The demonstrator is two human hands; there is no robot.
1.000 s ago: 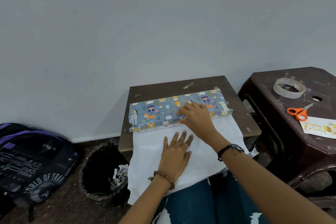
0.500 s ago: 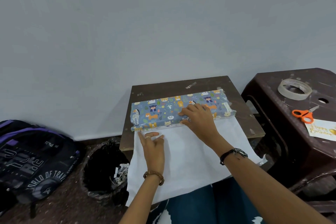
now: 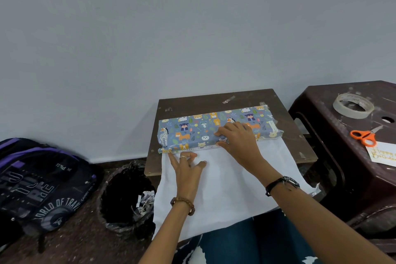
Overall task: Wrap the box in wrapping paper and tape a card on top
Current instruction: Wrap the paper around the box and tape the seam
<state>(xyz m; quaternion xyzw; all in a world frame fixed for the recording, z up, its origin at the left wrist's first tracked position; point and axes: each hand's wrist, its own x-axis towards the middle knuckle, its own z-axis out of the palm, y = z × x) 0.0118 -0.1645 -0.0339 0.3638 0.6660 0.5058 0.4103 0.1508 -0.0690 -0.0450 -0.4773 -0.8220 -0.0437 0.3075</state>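
While the box lies along the far half of the small bench, its top already covered by the animal-print wrapping paper, the white reverse side of the sheet runs from the box's near edge toward the person and hangs over the bench front. The right hand rests on the box top and near edge with fingers curved over the fold, apparently to pin the covered flap so it cannot spring back. The left hand lies flat on the white sheet just beside the box, fingers spread and straight, gripping nothing; this likely tensions the paper against the box edge. On the stool to the right wait the tape roll, orange scissors and card, within reach for the sealing steps not yet done.
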